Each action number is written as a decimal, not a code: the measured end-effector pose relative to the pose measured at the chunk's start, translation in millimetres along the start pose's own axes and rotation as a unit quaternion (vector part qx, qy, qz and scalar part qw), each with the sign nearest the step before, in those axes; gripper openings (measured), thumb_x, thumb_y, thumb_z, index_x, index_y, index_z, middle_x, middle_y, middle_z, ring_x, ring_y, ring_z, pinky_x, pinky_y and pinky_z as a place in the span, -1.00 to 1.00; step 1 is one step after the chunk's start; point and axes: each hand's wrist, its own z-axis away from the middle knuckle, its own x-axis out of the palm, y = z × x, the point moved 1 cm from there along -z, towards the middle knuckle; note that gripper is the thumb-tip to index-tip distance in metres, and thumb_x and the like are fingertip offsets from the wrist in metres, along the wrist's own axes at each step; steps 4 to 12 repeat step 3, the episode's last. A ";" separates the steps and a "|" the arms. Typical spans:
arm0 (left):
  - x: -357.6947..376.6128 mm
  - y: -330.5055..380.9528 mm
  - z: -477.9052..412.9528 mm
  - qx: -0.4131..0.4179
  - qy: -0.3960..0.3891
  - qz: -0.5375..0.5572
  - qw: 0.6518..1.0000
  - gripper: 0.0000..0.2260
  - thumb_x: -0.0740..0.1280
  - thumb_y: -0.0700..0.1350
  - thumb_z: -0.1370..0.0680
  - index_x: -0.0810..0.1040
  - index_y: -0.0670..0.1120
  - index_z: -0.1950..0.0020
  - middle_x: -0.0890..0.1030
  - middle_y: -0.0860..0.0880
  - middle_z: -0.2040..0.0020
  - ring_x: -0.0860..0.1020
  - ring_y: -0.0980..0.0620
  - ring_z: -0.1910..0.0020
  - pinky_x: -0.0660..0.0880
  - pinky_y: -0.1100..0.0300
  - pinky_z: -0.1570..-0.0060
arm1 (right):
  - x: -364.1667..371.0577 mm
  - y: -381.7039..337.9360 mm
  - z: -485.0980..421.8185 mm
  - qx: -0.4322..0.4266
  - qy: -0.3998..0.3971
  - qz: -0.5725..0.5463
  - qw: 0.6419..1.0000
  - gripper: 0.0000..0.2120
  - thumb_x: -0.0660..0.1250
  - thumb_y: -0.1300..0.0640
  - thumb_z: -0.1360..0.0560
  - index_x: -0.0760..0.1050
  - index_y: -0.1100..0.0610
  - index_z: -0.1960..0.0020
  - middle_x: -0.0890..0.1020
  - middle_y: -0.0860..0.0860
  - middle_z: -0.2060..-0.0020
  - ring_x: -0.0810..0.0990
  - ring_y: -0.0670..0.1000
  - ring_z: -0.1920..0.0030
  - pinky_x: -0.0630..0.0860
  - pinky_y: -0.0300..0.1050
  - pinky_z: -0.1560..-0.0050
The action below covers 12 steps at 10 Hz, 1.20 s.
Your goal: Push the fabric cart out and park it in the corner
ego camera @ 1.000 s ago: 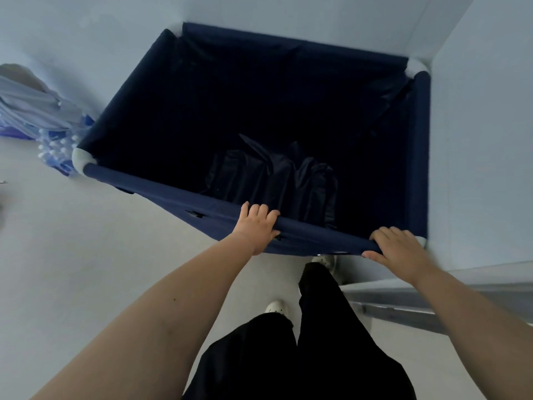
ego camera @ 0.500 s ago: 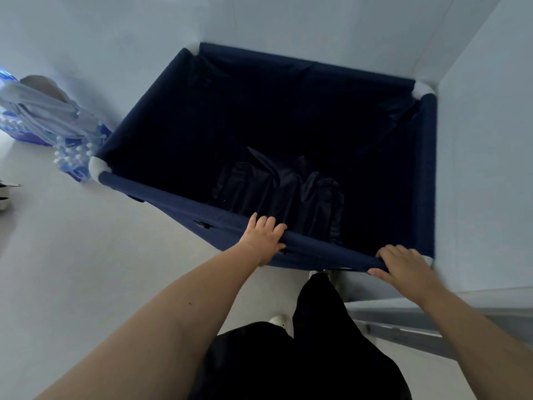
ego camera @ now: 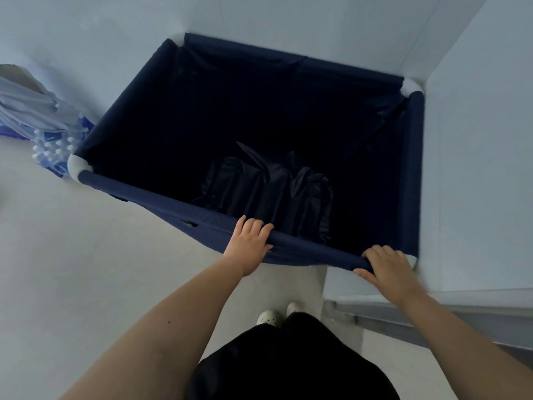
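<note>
We stood with both hands on the near rail of the cart [ego camera: 178,116]: the left hand [ego camera: 249,245] curled over the rail about midway along it, the right hand [ego camera: 389,268] wrapped round it at the near right corner. The cart sat in the corner of the room, its far rail along the back wall [ego camera: 288,21] and its right rail close against the side wall [ego camera: 476,168]. Over the last second the cart had barely shifted against those walls, and our hands kept the same places on the rail; only our view of it had swung a little. We judged the push all but finished, with the parking done or nearly so and little left but to let go. A dark bundle [ego camera: 268,192] lay in the bottom of the cart by the near rail. A pack of bottles [ego camera: 49,151] stood on the floor [ego camera: 86,269] just beside the near left corner, apart from the cart as far as we could tell.
</note>
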 end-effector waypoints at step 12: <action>5.1 21.3 10.5 -0.025 0.025 0.034 0.999 -0.56 0.10 0.03 -0.59 0.22 -0.10 -0.43 0.41 -0.11 -0.34 0.29 -0.13 -0.37 -0.04 -0.12 -0.44 | 27.7 -36.3 23.6 -0.020 0.133 -0.066 0.989 -0.56 0.15 0.21 -0.47 0.34 0.19 -0.35 0.55 0.08 -0.22 0.47 0.04 -0.21 0.34 -0.02 -0.32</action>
